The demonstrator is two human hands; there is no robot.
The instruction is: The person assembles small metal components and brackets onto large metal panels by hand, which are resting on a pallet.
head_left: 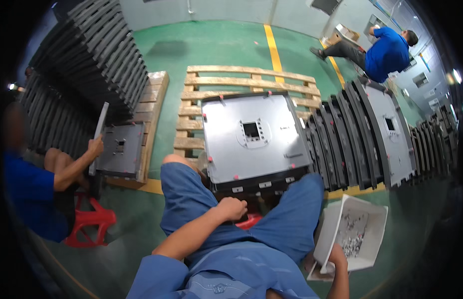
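Observation:
A square panel of grey metal (264, 117) in a black frame lies flat before my knees, with a square cut-out at its middle and small red pieces round its rim. Just short of its near edge, above my lap, is my left hand (232, 208), its fingers curled closed; whatever they may hold is hidden. On my right, my right hand (337, 255) is at the near left rim of a white plastic bin (373, 251). Its fingers are too unclear to read. Small shiny metal parts (352, 244) lie on the bin's floor.
Under the panel is a wooden pallet (189, 124). Black-framed panels (341, 134) lean in a row at right; tall black stacks (107, 50) stand at left. A seated co-worker (32, 194) near a red stool (94, 224) holds a panel. Another person (388, 52) is at far right.

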